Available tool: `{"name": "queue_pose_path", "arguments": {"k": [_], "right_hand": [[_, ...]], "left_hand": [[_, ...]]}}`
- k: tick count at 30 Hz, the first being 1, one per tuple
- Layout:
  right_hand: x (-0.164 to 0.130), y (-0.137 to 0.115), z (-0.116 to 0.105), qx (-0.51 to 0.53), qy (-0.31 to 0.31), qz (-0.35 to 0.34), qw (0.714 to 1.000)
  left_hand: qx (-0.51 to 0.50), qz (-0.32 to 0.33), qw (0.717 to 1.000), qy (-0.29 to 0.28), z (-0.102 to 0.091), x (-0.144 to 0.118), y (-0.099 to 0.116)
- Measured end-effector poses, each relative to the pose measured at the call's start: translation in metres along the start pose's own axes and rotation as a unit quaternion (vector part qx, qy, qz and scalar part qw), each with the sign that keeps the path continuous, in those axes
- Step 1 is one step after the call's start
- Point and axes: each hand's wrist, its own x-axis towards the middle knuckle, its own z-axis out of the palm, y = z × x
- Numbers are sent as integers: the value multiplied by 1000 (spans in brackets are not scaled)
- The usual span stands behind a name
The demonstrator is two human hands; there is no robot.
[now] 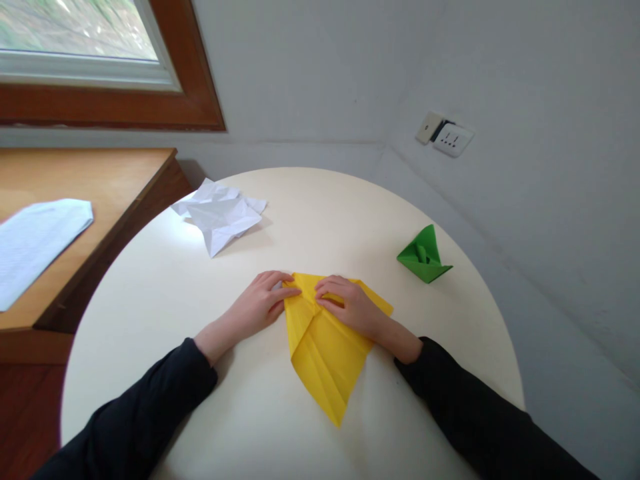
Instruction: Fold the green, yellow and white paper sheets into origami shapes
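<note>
A creased sheet of yellow paper (333,363), partly folded, lies on the round white table with one corner pointing toward me. My left hand (263,299) pinches its far left corner between thumb and fingers. On the upper middle of the sheet, my right hand (350,303) has its fingers curled and pressed to a fold. The fingertips of both hands are close together, with a small span of yellow paper between them. What lies under my right palm is hidden.
A green folded paper boat (425,257) sits at the table's right. Crumpled white folded paper (223,212) lies at the far left of the white table (150,320). Beyond are a wooden desk (115,173) with a pale cloth-like item (45,240), and a wall socket (453,139).
</note>
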Motion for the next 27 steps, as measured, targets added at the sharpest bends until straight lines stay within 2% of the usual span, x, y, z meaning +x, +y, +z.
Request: {"name": "queue_pose_path", "arguments": {"k": [7,15,22,27], "right_hand": [[-2,-5,-1,3,-28,-15,999],[-3,-13,-1,32,-59,-32,997],[-4,-15,-6,47,-84,-37,995],[-1,-17,-8,46,-108,-30,993]], "left_hand": [[-34,2,999,-17,-5,-3,4],[-111,-3,990,-91,-19,-5,9],[-132,1,982,-132,-24,-4,10],[-157,-6,981,-116,-24,-4,12]]}}
